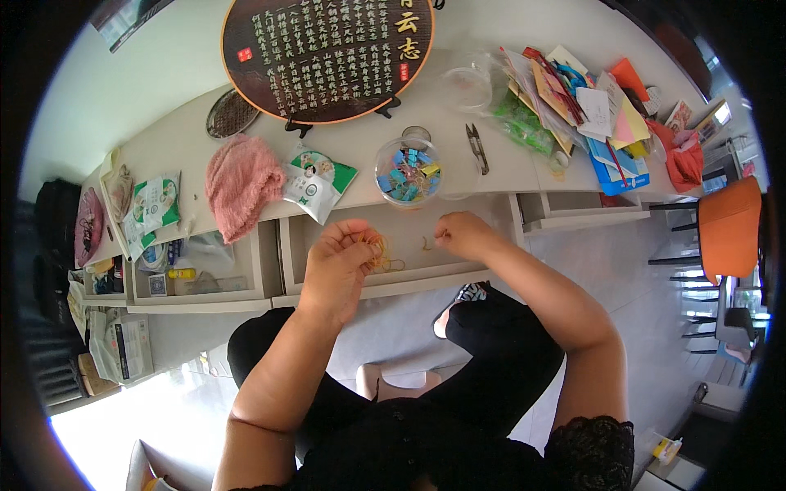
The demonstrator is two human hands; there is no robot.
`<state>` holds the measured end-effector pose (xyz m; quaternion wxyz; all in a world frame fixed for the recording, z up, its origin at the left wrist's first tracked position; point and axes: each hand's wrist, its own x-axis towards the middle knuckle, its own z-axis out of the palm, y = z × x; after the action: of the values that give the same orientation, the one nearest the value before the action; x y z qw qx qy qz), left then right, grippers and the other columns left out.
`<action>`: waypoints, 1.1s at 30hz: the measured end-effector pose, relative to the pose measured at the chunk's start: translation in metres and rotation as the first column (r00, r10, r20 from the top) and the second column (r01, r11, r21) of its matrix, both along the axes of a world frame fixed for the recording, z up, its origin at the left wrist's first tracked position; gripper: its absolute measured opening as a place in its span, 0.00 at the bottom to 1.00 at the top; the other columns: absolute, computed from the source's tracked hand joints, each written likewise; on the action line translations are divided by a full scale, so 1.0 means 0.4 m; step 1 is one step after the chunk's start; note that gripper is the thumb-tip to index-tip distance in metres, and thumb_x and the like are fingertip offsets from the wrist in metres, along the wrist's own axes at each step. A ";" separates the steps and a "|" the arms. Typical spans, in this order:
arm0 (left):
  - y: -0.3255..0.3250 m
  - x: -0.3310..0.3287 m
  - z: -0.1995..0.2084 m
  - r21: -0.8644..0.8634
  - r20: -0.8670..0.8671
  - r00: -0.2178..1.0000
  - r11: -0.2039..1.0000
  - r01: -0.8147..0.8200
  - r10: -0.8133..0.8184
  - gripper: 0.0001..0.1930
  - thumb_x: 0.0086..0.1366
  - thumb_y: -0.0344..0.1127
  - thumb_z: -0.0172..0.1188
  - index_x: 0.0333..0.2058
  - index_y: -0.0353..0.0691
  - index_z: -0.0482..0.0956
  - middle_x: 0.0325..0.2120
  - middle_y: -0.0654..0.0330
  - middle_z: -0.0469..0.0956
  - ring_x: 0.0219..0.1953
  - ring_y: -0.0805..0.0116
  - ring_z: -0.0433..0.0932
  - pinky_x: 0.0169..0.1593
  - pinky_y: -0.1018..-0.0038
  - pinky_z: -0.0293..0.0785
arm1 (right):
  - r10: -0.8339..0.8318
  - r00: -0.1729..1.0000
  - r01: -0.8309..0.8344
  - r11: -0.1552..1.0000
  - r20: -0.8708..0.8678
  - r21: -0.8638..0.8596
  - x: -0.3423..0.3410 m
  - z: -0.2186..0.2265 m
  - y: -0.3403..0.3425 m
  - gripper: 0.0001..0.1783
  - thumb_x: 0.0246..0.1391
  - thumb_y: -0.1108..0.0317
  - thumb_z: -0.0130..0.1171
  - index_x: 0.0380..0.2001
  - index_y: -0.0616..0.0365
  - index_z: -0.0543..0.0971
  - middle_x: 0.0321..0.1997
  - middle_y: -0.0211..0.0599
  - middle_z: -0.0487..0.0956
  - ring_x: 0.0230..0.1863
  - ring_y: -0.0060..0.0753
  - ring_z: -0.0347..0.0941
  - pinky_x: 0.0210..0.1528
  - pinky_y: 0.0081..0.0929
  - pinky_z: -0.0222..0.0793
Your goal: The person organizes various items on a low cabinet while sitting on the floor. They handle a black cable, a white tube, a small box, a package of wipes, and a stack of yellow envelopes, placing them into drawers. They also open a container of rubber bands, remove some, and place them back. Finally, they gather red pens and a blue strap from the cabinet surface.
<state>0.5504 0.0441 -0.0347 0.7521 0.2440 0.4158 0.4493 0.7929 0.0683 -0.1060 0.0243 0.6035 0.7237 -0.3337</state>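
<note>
My left hand is closed, pinching a loose bunch of thin yellow rubber bands that dangle from its fingertips over the pulled-out middle drawer. To its right, above the same drawer, my right hand is closed with its fingertips together; whatever lies in them is too small or hidden to make out. A small yellowish loop lies on the drawer bottom between the hands. Just beyond the drawer, a round clear tub of blue and yellow binder clips stands on the desk.
Small dark snips lie right of the tub. A pink cloth and a green-white packet sit at left. Further back stands a round plaque. Piled papers fill the right side. Another drawer, full of things, is open.
</note>
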 end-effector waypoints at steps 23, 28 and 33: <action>0.020 -0.080 0.030 -0.139 0.182 0.972 0.982 -0.126 0.150 0.12 0.54 0.17 0.51 0.38 0.37 0.71 0.32 0.57 0.75 0.35 0.66 0.75 0.40 0.73 0.72 | 0.093 0.979 -0.065 0.986 -0.182 0.155 -0.153 0.015 -0.025 0.11 0.45 0.59 0.61 0.29 0.54 0.80 0.32 0.43 0.80 0.37 0.46 0.76 0.39 0.40 0.70; 0.027 -0.095 0.001 -0.207 0.152 0.966 0.962 -0.178 0.211 0.13 0.54 0.16 0.51 0.38 0.37 0.71 0.32 0.57 0.75 0.35 0.67 0.75 0.40 0.73 0.72 | 0.345 0.938 -0.345 0.938 0.018 -0.028 -0.204 -0.133 0.055 0.12 0.43 0.60 0.60 0.28 0.57 0.80 0.33 0.45 0.80 0.37 0.48 0.76 0.38 0.40 0.72; 0.037 -0.118 0.007 -0.208 0.182 0.956 0.960 -0.190 0.229 0.12 0.55 0.16 0.51 0.37 0.37 0.71 0.32 0.57 0.75 0.35 0.67 0.74 0.42 0.74 0.71 | 0.394 0.919 -0.394 0.919 0.007 -0.010 -0.231 -0.177 0.061 0.09 0.41 0.64 0.57 0.24 0.57 0.80 0.29 0.46 0.79 0.33 0.49 0.76 0.37 0.38 0.72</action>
<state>0.5030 0.0590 -0.0319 0.7583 0.0789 0.4007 0.5081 0.7007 0.0928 -0.1768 0.0968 0.4472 0.8288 -0.3223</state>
